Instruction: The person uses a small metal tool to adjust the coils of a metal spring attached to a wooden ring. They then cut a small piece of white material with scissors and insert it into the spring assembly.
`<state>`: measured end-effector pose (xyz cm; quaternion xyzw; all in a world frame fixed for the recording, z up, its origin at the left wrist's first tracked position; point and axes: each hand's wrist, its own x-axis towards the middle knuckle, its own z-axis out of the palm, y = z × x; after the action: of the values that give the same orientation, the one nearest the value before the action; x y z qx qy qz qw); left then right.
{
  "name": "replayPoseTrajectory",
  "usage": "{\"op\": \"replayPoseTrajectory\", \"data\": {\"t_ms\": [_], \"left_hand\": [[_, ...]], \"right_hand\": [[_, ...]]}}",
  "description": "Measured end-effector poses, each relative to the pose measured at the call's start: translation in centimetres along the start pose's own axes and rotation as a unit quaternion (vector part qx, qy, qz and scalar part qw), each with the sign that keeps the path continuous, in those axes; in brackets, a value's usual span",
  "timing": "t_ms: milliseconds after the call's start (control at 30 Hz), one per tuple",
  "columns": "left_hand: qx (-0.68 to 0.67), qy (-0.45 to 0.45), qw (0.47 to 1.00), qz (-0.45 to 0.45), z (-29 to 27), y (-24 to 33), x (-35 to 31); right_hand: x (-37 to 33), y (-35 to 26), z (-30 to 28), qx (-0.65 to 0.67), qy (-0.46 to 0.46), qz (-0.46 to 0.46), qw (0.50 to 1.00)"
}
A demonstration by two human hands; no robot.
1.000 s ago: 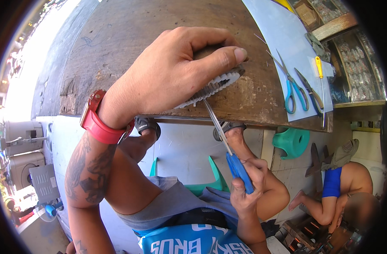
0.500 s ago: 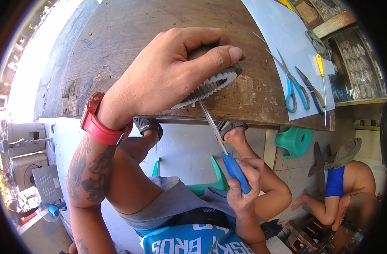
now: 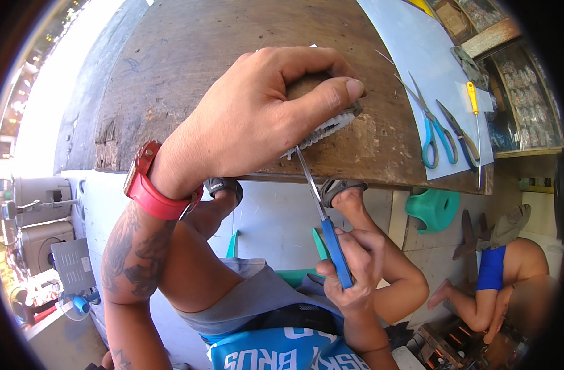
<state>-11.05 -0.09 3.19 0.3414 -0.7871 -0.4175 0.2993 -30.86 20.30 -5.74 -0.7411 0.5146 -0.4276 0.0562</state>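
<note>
L hand [image 3: 257, 120] arched, gripping toothed grey part [image 3: 330, 130]; R hand [image 3: 358, 265] lower, curled round blue-hndl tool [image 3: 335, 243], tip up-left.

Beyond the white ridged piece [image 3: 328, 128], the bare wood of the counter [image 3: 232, 31] runs broad, leaving hands ample room to pass. Over the piece arches the left hand [image 3: 263, 117], blocking entry from above; to its near left, the forearm with a red watch [image 3: 158, 196] bars a low approach. On its near side, a blue-handled tool [image 3: 335, 250] slants up to it, the right hand [image 3: 356, 265] wrapped round the grip, so that lane is taken. Right of the piece runs a bare wooden strip; farther right, scissors [image 3: 426, 114], pliers [image 3: 456, 129] and a yellow-handled screwdriver [image 3: 472, 97] obstruct a low sweep.
</note>
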Motion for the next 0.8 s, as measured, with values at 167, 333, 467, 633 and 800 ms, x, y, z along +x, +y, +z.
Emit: {"op": "replayPoseTrajectory", "data": {"t_ms": [167, 333, 467, 633, 800], "left_hand": [[0.019, -0.004, 1.000, 0.008, 0.2, 0.2, 0.1], [0.015, -0.007, 1.000, -0.003, 0.1, 0.1, 0.3], [0.029, -0.004, 1.000, 0.001, 0.1, 0.1, 0.5], [-0.010, -0.005, 1.000, -0.010, -0.1, 0.0, 0.5], [-0.031, -0.003, 0.999, -0.014, 0.0, -0.3, 0.3]], "right_hand": [[2.7, -0.9, -1.6, -0.026, -0.014, -0.009, 1.000], [4.3, -1.6, -2.2, 0.000, -0.027, 0.012, 1.000], [4.5, -1.5, -2.6, -0.004, -0.041, 0.014, 0.999], [2.3, -1.2, -2.5, 0.013, -0.051, 0.057, 0.997], [-1.6, -1.1, -1.4, 0.096, -0.025, 0.136, 0.986]]}}
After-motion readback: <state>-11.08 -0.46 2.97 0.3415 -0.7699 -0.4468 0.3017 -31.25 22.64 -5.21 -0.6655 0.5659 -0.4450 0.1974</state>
